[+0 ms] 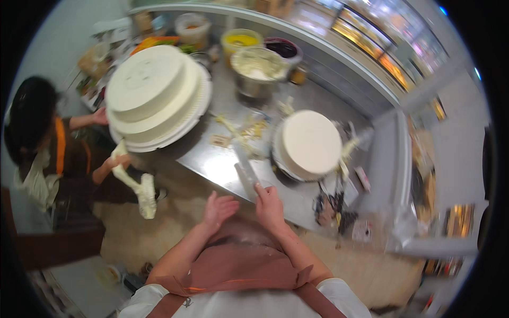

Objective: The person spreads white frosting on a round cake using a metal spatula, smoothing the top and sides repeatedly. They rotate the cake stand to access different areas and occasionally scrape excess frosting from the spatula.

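Note:
My right hand (pixel 270 206) grips the handle of a long flat icing spatula (pixel 244 161), its blade pointing away from me over the steel worktable (pixel 214 167). My left hand (pixel 218 212) is in front of my apron with fingers spread, holding nothing. Right of the blade, apart from it, stands a smooth white-frosted round cake (pixel 312 141) on a base. A steel bowl of cream (pixel 258 69) sits behind it. To the left is a larger tiered cake (pixel 147 89), covered in pale cream, on a white ribbed board.
At left a co-worker (pixel 43 135) holds a cream-smeared tool (pixel 139 183) by the tiered cake. Tubs with yellow (pixel 240 39) and dark purple contents (pixel 283 49) stand at the back. Scraps (pixel 252 129) and cluttered tools (pixel 330 202) lie around the small cake.

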A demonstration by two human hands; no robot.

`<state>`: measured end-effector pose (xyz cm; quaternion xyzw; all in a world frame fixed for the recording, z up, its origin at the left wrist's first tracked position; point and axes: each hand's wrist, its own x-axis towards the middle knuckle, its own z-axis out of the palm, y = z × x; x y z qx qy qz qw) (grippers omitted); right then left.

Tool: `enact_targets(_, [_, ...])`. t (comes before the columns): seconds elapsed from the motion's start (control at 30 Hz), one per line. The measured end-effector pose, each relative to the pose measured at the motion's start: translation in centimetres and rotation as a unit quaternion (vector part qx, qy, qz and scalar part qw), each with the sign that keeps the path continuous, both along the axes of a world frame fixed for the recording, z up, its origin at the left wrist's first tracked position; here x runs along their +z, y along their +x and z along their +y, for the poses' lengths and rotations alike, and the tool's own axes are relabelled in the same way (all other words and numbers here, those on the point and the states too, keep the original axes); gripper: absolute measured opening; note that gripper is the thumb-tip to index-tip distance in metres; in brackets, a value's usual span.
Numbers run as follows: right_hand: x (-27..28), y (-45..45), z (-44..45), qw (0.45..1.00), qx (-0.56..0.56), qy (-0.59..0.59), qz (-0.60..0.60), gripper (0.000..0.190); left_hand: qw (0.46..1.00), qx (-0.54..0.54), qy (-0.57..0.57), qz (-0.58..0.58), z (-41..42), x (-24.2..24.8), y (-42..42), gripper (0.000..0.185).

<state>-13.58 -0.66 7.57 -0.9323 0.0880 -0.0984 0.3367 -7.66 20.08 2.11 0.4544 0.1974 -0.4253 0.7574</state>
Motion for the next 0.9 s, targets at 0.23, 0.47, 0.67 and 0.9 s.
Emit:
enact_targets(0.23, [2.2,-19.4,-5.0,0.98,-0.181,0.059,-0.05,0.043,0.995,-0.091,0.026,-0.011,-6.9,-1.5,-3.5,0.084])
enact_targets(0.47, [-2.6,-37.8,-6.5,0.919,-0.375,0.1,-0.064,0.045,0.978,-0.199,0.052,0.031,-15.4,-3.3,-14.8,0.087])
enact_targets(0.67, [-4.7,-47.1,-7.4,0.871,-0.459,0.169,-0.05,0.046,0.967,-0.229,0.084,0.077,-18.4,-1.7,-21.4,0.086])
enact_targets(0.9, [-6.7,-49.6,-8.0,0.885,-0.453,0.097,0.042,0.036,0.986,-0.111,0.118,0.038,-17.5,-2.7,-15.8,0.085])
